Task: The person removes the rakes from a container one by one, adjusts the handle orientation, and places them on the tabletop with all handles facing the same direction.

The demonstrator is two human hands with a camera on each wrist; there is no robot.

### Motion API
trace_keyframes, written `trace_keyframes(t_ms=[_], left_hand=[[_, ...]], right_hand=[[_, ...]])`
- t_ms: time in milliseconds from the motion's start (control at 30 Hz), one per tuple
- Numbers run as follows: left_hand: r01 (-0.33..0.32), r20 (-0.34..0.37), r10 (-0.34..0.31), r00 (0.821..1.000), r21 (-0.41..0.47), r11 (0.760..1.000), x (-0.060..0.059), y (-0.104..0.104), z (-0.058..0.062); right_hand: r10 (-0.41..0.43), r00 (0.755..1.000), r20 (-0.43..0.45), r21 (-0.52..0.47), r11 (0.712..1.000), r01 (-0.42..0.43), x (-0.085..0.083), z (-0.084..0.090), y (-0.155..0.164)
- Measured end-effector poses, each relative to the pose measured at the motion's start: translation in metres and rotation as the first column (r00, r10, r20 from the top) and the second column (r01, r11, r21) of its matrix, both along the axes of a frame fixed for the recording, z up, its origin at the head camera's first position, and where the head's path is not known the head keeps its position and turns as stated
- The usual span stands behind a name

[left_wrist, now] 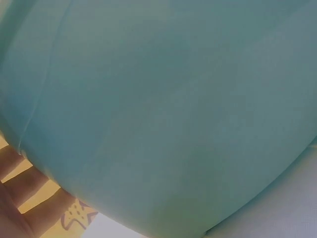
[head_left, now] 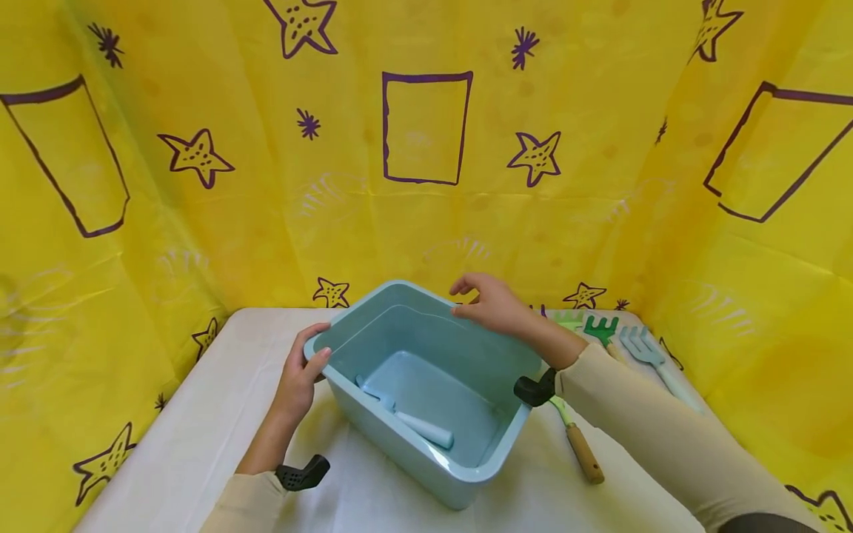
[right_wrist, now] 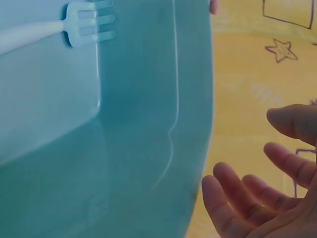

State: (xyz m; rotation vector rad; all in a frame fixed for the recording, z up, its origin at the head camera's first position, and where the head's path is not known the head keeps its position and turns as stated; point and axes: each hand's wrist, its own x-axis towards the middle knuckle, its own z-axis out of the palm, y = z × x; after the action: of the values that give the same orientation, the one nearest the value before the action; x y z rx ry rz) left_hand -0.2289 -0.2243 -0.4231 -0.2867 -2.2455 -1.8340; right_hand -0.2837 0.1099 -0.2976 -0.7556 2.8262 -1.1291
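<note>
Here, the pale blue plastic tub (head_left: 426,392) sits tilted on the white table (head_left: 200,429), a light blue toy fork (head_left: 406,416) lying inside. The left hand (head_left: 300,374) clasps its near-left corner; the right hand (head_left: 489,303) hovers relaxed over the far rim, grasping nothing. With one-sided support, the tub may tip, letting the fork slide out.

Left hand (head_left: 298,377) curled at near left, thumb up top, fingers (left_wrist: 20,183) wrapped underneath. Right hand (head_left: 489,303) hovering far right, fingers (right_wrist: 237,188) loose and spread, gripping nothing. Both sleeves pushed forward.
</note>
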Motion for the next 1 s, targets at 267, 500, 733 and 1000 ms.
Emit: trace_keyframes(t_ms=[267,500,733,1000], left_hand=[[-0.006,-0.035,0.006,0.999,0.021,1.0,-0.002,0.003,0.0],[-0.018,-0.03,0.019,0.999,0.029,0.999,-0.002,0.002,-0.004],[-0.014,-0.046,0.016,0.999,0.043,0.999,-0.003,0.005,-0.008],[-0.036,-0.052,0.038,0.998,0.053,0.998,-0.001,0.008,-0.006]], right_hand=[[0.099,0.995,-0.024,0.125,0.987,-0.096,-0.01,-0.003,-0.032],[0.163,0.975,0.152,0.144,0.972,-0.185,-0.015,-0.01,-0.058],[0.241,0.868,0.433,-0.042,0.968,-0.248,-0.018,-0.033,-0.067],[0.308,0.765,0.565,-0.016,0.931,-0.364,-0.023,-0.053,-0.066]])
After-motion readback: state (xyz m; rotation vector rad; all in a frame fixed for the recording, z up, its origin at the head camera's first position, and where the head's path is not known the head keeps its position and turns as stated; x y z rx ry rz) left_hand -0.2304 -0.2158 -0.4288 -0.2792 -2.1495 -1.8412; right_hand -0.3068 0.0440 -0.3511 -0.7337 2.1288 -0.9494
